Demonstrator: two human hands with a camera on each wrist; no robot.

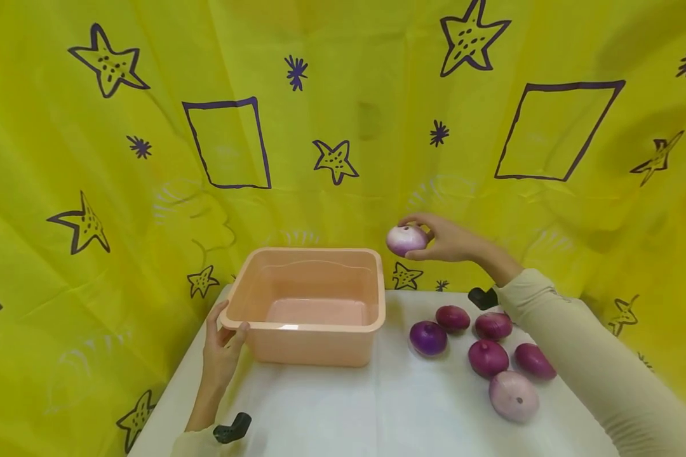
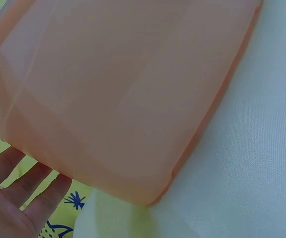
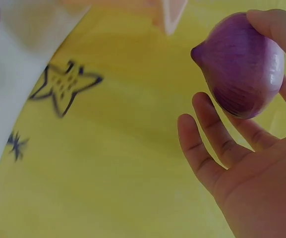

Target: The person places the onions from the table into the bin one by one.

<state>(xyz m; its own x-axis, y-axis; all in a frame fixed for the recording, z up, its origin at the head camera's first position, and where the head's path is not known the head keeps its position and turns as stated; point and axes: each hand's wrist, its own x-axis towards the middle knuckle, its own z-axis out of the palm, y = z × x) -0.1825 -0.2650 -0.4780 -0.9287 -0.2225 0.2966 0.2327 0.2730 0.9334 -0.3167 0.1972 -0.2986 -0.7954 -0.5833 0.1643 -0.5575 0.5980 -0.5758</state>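
My right hand (image 1: 446,239) holds a purple-and-white onion (image 1: 406,240) in the air, to the right of a peach plastic basin (image 1: 309,346) and above its rim level. In the right wrist view, thumb and fingers grip the onion (image 3: 244,64) while two other fingers stand off it. At the basin's front left corner, my left hand (image 1: 221,355) holds the rim, thumb at the front and fingers along the left side. The left wrist view shows the basin wall (image 2: 113,99) close up with several fingers (image 2: 48,198) against its edge. No contents show inside the basin.
Several onions lie on the white table (image 1: 320,412) right of the basin, among them a dark purple one (image 1: 428,338) and a pale one (image 1: 514,397). A yellow curtain (image 1: 377,82) with drawn stars hangs behind and at both sides.
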